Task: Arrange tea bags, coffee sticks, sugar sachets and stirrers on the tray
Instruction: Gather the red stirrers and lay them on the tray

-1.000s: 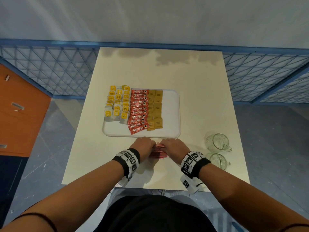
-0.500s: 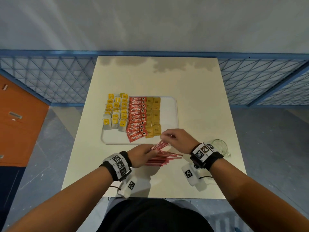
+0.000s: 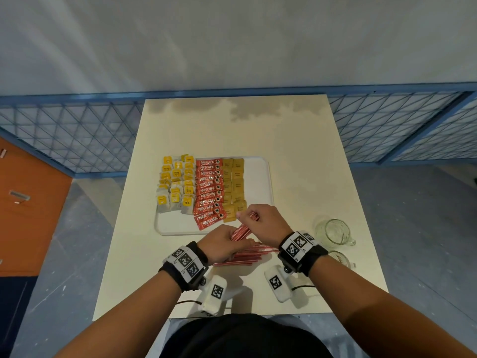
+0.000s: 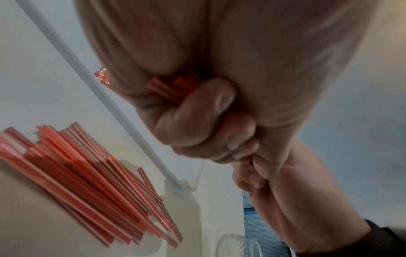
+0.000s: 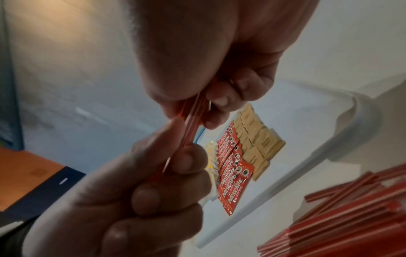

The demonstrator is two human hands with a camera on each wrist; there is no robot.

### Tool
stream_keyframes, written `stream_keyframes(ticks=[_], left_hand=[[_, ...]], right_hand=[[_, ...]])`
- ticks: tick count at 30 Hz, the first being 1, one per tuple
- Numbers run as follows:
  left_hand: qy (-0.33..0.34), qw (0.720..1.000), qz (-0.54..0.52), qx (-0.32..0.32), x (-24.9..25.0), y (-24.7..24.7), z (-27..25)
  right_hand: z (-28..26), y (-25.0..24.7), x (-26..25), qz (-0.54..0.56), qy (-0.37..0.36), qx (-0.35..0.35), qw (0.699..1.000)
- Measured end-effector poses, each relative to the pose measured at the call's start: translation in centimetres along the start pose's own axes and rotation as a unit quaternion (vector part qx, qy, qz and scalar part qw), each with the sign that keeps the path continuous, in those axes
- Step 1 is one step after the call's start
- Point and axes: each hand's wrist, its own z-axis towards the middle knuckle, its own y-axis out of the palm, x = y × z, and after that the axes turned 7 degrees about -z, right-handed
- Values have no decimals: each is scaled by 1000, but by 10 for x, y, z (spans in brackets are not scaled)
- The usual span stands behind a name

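Note:
A white tray [image 3: 258, 187] on the table holds yellow-tagged tea bags [image 3: 175, 187] at its left, red coffee sticks [image 3: 209, 192] in the middle and tan sugar sachets [image 3: 233, 187] beside them; its right part is bare. Both hands hold one small bundle of red-and-white stirrers [image 3: 241, 229] just above the tray's near edge. My left hand [image 3: 224, 241] grips the bundle's near end [image 4: 173, 87]. My right hand [image 3: 260, 220] pinches its far end [image 5: 193, 111]. A loose pile of stirrers [image 3: 245, 255] lies on the table under the hands.
Two clear glass mugs [image 3: 334, 232] stand on the table to the right, the nearer one [image 3: 340, 258] partly hidden by my right wrist. A blue lattice fence [image 3: 77, 135] runs behind the cream table. An orange cabinet [image 3: 23, 202] stands at the left.
Both hands were flat on the stirrer pile a second ago. They have since lifted a small bundle out of it and carried it toward the tray's near edge.

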Motion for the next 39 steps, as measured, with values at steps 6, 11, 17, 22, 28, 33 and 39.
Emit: stream_keyframes(ticks=[6,11,17,22,28,33,39], left_hand=[[-26,999,-25,34,2,8,-1],[-37,970,-239,35,4,2,-4],[-58,909,-399,103,17,-6,-3],[-22,947,-250,200,18,-3,7],[70,994,53,65,18,-2,1],[67,997,7,31,16,-1,6],[17,982,-178,54,21,3,16]], right_hand=[[5,5,-1,0,27,35,999],[10,-3,1,20,16,43,999],[12,2,8,17,57,122,991],[8,10,-2,11,59,119,991],[11,-3,6,4,43,87,995],[17,-11,11,18,51,80,995],[18,-20,4,248,93,30,964]])
